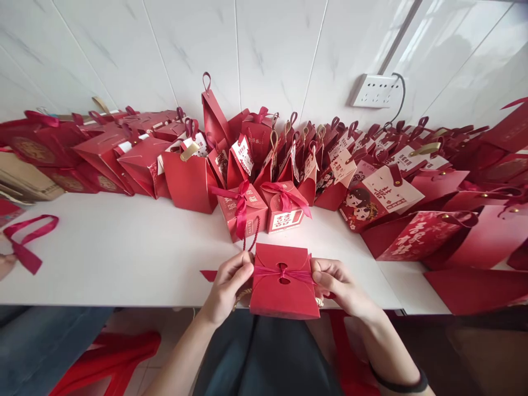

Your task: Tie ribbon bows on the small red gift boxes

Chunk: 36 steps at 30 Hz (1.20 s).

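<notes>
A red gift box is at the table's front edge, between my two hands. A dark pink ribbon runs across its top and crosses in the middle, over a cut-out in the lid. My left hand pinches the ribbon at the box's left side, close to a twisted dark red cord handle. At the right side, my right hand has its fingers closed on the other end of the ribbon. Behind the box stand two small boxes with ribbon bows, a red one and a red and white one.
Many red gift boxes with loop handles crowd the table along the tiled wall. Another person's hand is at the left edge beside a loose ribbon. A power strip hangs on the wall.
</notes>
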{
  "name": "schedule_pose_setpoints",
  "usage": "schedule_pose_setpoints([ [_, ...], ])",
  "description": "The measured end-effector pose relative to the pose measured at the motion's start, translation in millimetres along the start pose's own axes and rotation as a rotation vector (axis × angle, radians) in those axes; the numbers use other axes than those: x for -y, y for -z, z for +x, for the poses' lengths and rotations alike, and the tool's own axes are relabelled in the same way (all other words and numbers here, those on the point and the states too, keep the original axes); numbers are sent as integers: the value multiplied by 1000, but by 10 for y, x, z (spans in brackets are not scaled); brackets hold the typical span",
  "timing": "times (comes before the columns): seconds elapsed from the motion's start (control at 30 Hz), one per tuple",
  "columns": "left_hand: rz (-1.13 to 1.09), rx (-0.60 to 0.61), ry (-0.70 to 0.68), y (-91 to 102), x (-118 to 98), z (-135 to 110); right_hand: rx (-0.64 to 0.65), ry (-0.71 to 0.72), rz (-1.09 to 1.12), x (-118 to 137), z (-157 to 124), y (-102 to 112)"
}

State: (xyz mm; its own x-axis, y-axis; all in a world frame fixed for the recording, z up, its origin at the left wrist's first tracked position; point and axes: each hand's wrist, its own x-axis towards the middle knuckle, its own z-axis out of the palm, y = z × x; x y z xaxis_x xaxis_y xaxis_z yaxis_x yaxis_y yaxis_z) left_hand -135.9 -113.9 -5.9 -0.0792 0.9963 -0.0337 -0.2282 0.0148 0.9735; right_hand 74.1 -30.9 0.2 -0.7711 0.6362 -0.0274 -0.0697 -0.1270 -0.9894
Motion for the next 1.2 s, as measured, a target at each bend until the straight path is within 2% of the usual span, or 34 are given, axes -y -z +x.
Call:
schedule_pose_setpoints([
  [0.2,66,30,-25,34,-11,-15,13,39,-106,24,2,23],
  [0.37,-8,56,-27,12,0,-17,24,68,-54,-51,-1,53],
  [0.57,-43,10,-30,-41,59,-23,29,34,-32,-89,6,53],
  [0.73,-35,-14,-68,-52,92,-31,-5,105,-28,-135,-7,79],
  [0.87,-54,-8,-73,-39,103,-13,33,99,11,-187,-2,95],
  [1.2,-93,-2,-68,-39,133,-32,10,95,12,-153,-20,35],
])
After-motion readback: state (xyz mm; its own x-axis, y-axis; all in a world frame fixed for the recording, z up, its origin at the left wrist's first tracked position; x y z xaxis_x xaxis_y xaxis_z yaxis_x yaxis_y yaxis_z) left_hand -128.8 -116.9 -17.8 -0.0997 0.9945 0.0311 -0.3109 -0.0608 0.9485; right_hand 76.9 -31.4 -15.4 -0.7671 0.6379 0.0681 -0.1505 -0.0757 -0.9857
